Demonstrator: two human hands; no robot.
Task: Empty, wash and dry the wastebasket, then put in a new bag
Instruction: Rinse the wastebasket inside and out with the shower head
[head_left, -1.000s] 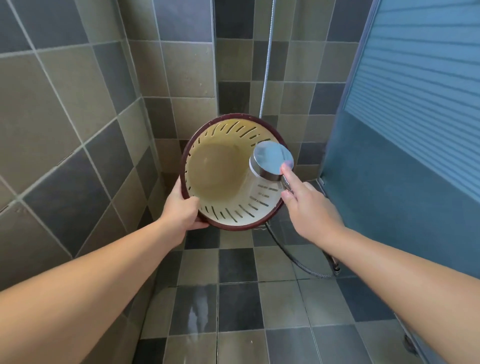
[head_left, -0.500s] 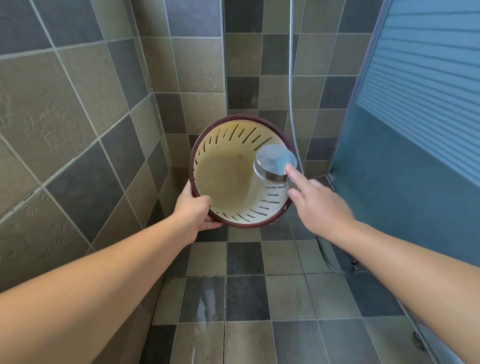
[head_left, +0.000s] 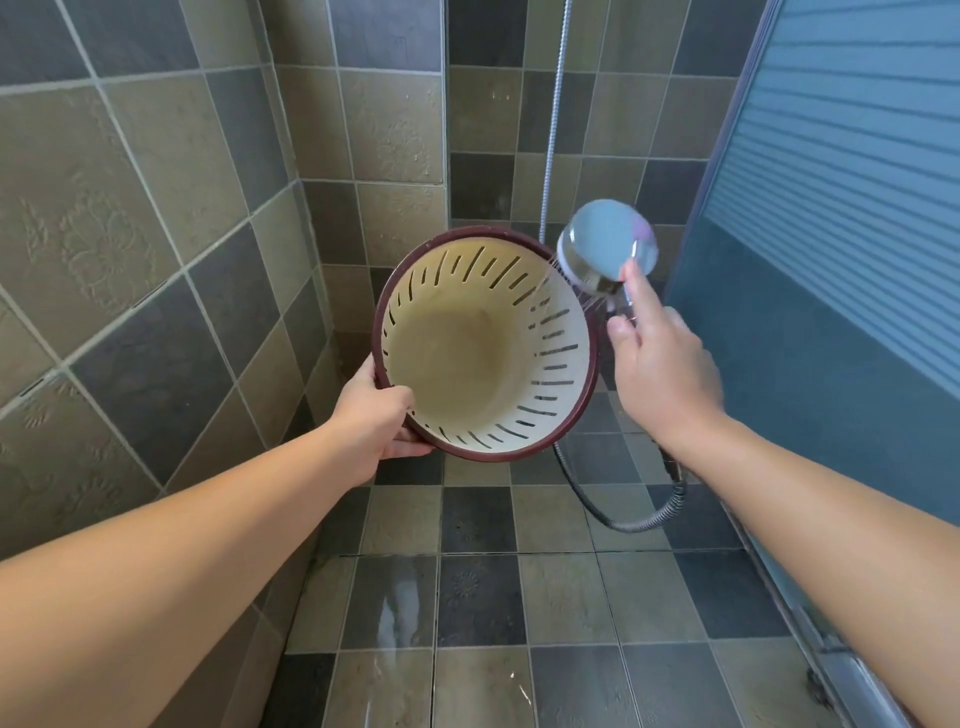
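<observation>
The left hand (head_left: 375, 422) is closed on the rim of the basket (head_left: 485, 343). It holds the rim at about 7 o'clock. The thumb lies inside the basket and the other fingers curl under the rim on the outside.

The basket is held up in the air, in the middle of the view. It is tipped on its side, so its open mouth faces the camera. The inside is cream with a darker, yellow-brown bottom. Thin slits run all around the wall. The rim is dark red. Nothing is inside it.

The right hand (head_left: 662, 366) is wrapped around the handle of the shower head (head_left: 605, 247). The pointer finger sticks up and touches the back of the round head. The shower head is just outside the basket rim at about 2 o'clock. Thin lines of water come from it toward the rim there.

A silver hose (head_left: 621, 514) hangs below the right hand and loops near the floor. Another part of it goes straight up the back wall.

The wall (head_left: 130, 218) at 9 o'clock has tan and grey tiles. The floor (head_left: 478, 597) has the same tiles and looks wet, with shiny spots at 6 o'clock. A blue door (head_left: 841, 218) stands at 3 o'clock.
</observation>
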